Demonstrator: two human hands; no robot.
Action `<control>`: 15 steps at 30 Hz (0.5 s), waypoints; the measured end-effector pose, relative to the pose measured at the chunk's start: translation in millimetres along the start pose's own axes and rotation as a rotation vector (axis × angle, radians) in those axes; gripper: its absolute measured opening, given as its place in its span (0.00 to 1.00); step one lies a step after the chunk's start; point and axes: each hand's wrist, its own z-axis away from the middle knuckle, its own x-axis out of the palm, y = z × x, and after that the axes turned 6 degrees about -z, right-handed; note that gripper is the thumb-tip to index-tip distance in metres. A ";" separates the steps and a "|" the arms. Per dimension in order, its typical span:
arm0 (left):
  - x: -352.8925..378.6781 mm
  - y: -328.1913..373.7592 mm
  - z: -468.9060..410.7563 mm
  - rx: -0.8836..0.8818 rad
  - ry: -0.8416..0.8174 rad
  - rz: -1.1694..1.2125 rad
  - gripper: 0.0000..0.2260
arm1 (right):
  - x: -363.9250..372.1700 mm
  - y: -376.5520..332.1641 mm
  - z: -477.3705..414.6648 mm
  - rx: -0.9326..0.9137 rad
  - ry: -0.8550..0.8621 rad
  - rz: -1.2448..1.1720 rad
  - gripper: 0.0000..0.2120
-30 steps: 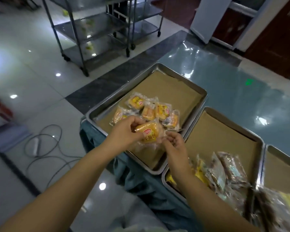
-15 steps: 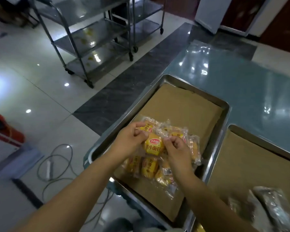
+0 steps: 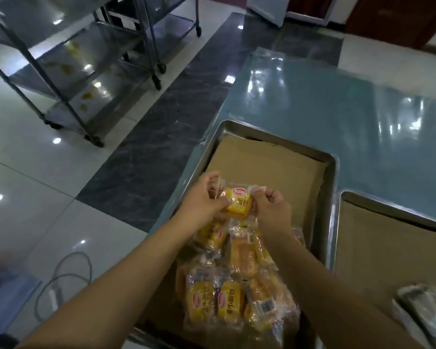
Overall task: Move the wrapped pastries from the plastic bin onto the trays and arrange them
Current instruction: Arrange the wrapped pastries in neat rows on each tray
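Note:
A yellow wrapped pastry [image 3: 239,204] is held over the left metal tray [image 3: 327,187], which is lined with brown paper. My left hand [image 3: 204,200] pinches the wrapper's left end and my right hand [image 3: 271,207] pinches its right end. Below my hands, several more wrapped yellow pastries [image 3: 227,295] lie bunched on the near half of the same tray. The tray's far half shows only paper. The plastic bin is out of view.
A second paper-lined tray [image 3: 388,238] stands to the right, with clear-wrapped dark pastries [image 3: 423,308] at its near corner. Both trays sit on a teal table [image 3: 337,107]. Steel wheeled racks [image 3: 68,71] stand on the tiled floor at the left, with cables [image 3: 61,278] lower left.
The view has closed in on the left tray. Both hands carried the yellow pastry farther up the tray, beyond the bunch of pastries, and still hold its wrapper ends.

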 end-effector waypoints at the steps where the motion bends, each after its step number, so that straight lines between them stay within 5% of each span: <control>1: -0.2 2.7 -14.8 0.022 -0.002 -0.021 0.28 | 3.3 -1.9 -9.4 0.019 0.025 -0.003 0.07; 4: -0.9 9.8 -63.0 0.085 0.035 -0.127 0.26 | 5.8 -1.2 -34.7 0.039 0.073 0.037 0.04; 10: 7.3 9.2 -142.9 0.241 0.118 -0.423 0.07 | -8.8 16.6 -43.5 0.104 0.066 0.222 0.04; 15: 21.0 3.2 -173.4 0.274 0.157 -0.551 0.24 | -24.5 16.2 -42.9 0.111 -0.021 0.266 0.06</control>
